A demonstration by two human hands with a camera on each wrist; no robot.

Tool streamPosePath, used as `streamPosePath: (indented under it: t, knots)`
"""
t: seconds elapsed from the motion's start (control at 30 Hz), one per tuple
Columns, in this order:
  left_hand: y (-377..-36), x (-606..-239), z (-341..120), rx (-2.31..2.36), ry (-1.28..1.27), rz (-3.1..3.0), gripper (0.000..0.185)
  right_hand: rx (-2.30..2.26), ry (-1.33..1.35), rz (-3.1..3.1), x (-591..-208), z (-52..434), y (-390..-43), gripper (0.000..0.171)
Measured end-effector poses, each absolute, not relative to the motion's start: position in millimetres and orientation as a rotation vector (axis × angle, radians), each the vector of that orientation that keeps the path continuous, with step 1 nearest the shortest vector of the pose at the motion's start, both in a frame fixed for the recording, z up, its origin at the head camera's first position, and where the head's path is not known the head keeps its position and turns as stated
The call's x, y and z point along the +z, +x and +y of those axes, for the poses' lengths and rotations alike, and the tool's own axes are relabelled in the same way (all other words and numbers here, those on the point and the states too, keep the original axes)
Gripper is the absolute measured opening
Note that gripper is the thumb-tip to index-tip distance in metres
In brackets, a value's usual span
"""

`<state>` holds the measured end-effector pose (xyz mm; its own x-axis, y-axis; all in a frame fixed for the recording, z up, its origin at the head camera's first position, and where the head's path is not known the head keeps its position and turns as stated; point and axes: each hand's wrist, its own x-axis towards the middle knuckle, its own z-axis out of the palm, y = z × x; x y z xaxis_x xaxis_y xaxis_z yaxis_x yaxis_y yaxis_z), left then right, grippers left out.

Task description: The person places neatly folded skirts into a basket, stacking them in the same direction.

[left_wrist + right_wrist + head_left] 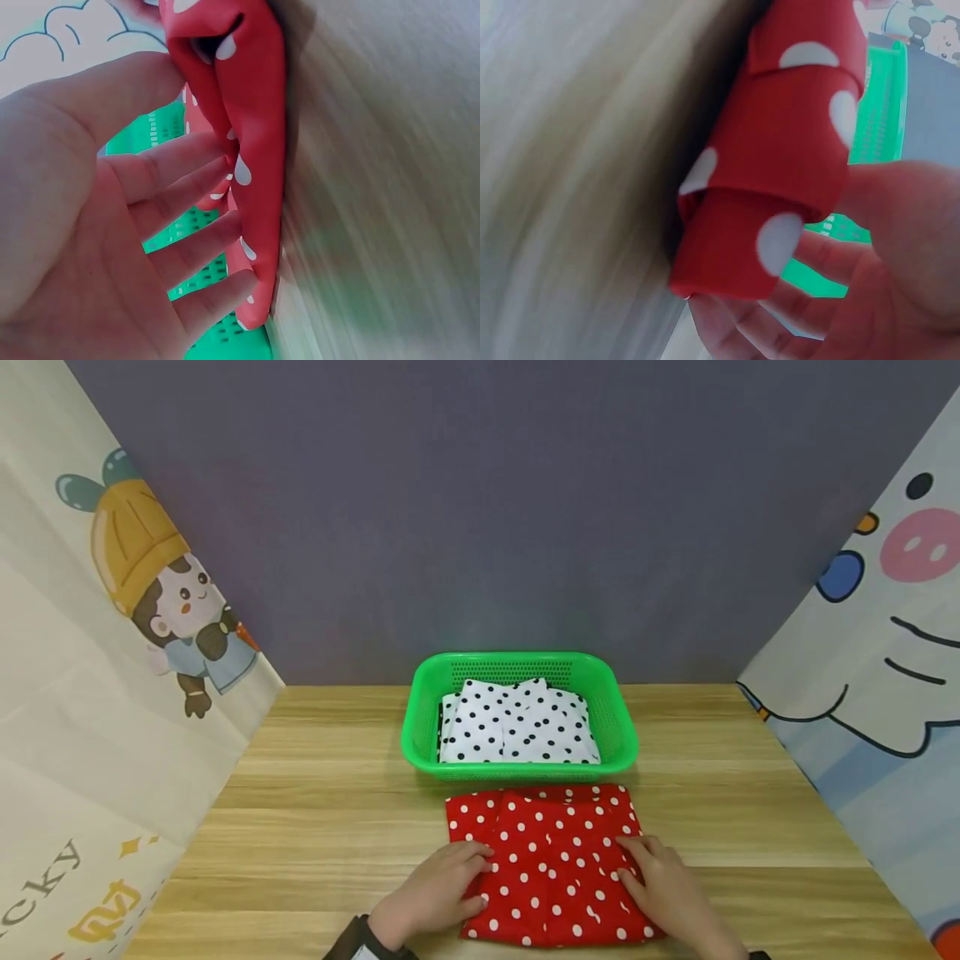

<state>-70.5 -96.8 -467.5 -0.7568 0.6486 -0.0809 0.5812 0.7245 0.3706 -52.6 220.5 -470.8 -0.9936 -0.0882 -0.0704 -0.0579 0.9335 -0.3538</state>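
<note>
A folded red cloth with white dots (551, 860) lies on the wooden table (315, 810), just in front of a green basket (517, 769). My left hand (438, 889) holds its left edge and my right hand (660, 877) its right edge. In the left wrist view the left hand (112, 225) has its fingertips against the edge of the red cloth (255, 112) and its thumb above it. In the right wrist view the fingers of the right hand (885, 247) reach under the folded red cloth (780, 150), with the thumb over it.
A folded white cloth with black dots (517, 722) fills the green basket. A grey wall stands behind the table. Cartoon-printed sheets close it in on the left (112, 652) and right (885, 635). Bare table lies on both sides of the basket.
</note>
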Motion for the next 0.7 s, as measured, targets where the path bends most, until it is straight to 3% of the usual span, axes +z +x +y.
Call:
streamPosePath:
  t: [0.2,0.7]
  knots:
    - [-69,-462,-105,0.483,0.901,2.733,0.04,-0.545,-0.031,2.906,-471,210,-53,0.06]
    - [-67,-460,-128,0.514,0.733,2.76,0.045,-0.677,-0.09,2.911,-473,187,-48,0.057]
